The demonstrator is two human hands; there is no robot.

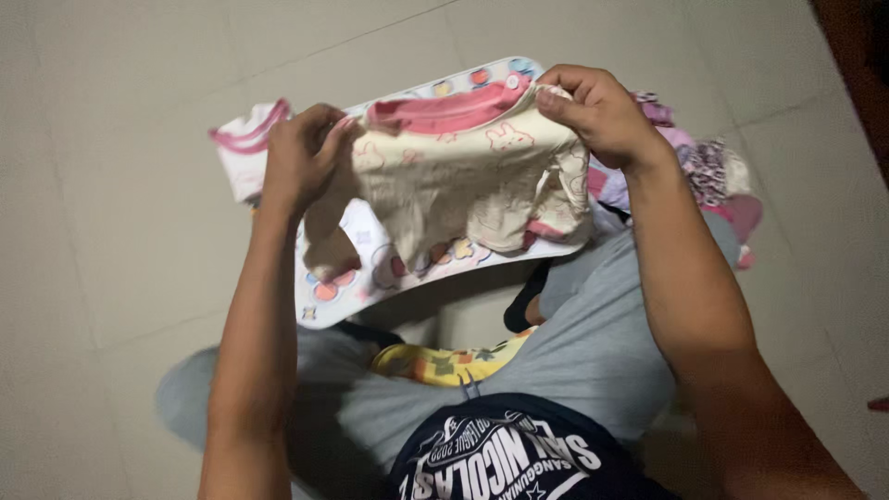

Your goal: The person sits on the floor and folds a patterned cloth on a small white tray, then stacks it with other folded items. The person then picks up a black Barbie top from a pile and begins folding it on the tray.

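Observation:
A small cream garment (463, 176) with a pink neckline and a rabbit print hangs in the air between my hands. My left hand (301, 157) grips its left shoulder. Its right shoulder is pinched by my right hand (597, 111). The sleeves and lower part dangle loosely below. Under the garment lies a flat white board (370, 287) with colourful printed shapes along its edge.
A white and pink cloth (243, 148) lies on the tiled floor beyond my left hand. A heap of patterned pink clothes (708, 171) sits to the right. A yellow patterned cloth (444, 363) rests by my grey-trousered legs (593, 343).

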